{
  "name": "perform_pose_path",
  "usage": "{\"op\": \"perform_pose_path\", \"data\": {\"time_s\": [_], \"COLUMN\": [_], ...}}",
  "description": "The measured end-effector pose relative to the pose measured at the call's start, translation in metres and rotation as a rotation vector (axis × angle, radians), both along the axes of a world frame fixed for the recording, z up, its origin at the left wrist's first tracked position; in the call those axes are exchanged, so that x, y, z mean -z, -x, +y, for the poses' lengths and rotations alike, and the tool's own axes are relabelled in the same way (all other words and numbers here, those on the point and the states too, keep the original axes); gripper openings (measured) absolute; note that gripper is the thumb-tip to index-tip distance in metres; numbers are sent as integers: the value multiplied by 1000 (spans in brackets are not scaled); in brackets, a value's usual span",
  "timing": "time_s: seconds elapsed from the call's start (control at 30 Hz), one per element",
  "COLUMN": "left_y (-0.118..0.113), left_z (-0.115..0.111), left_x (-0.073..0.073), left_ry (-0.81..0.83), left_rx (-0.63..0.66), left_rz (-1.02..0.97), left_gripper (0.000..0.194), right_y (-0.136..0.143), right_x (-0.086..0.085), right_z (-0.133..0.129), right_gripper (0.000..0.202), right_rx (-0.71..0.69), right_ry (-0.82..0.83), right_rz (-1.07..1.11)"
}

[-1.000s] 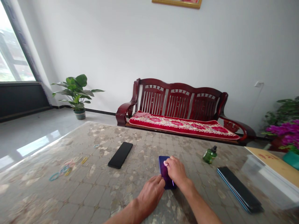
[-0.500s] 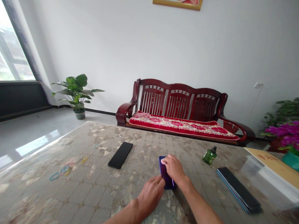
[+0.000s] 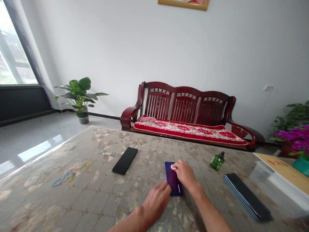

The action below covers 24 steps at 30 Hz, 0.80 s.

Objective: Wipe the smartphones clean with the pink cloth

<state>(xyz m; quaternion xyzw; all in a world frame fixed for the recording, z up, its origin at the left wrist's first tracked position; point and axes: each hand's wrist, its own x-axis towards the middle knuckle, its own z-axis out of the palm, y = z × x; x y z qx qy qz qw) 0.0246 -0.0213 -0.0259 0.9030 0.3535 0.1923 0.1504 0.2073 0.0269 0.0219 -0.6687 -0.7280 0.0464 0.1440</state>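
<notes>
A purple-blue smartphone [image 3: 173, 183] lies flat on the patterned tablecloth in front of me. My left hand [image 3: 158, 196] has its fingers closed at the phone's near left edge, touching it. My right hand [image 3: 185, 174] pinches a small pale pink pad [image 3: 173, 167] against the upper part of the phone. The pad's kind is too small to make out, and the fingers partly cover it. A black smartphone [image 3: 125, 160] lies apart, to the left of the hands. On the right stands a small green bottle [image 3: 217, 161] with a black nozzle.
A dark stack of phones or cases [image 3: 248, 196] lies at the right, beside a clear plastic box [image 3: 272, 183] under a tan board. Several coloured bands [image 3: 69, 175] lie at the left. Beyond the table [image 3: 96, 193] stand a wooden bench [image 3: 184, 106] and a potted plant [image 3: 82, 100].
My right hand has slid the pink pad a little to the right across the phone. The left hand stays at the phone's edge.
</notes>
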Motion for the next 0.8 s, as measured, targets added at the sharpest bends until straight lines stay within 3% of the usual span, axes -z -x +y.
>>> {"op": "perform_pose_path", "data": {"time_s": [0.3,0.43,0.57,0.8], "left_y": [1,1,0,6], "left_z": [-1,-1,0,8], "left_x": [-1,-5,-8,-25], "left_ry": [-21,-33,-18,1], "left_rx": [25,40,53,118], "left_rz": [-21,41,100,196], "left_gripper": [12,13,17,24], "right_y": [8,-1,-16,-24], "right_x": [11,26,46,58], "right_z": [-44,-38,-25,-24], "right_gripper": [28,24,35,40], "right_rx": [-83,42,188,231], "right_ry": [-50,-164,-291,-317], "right_rz": [124,441,746,940]}}
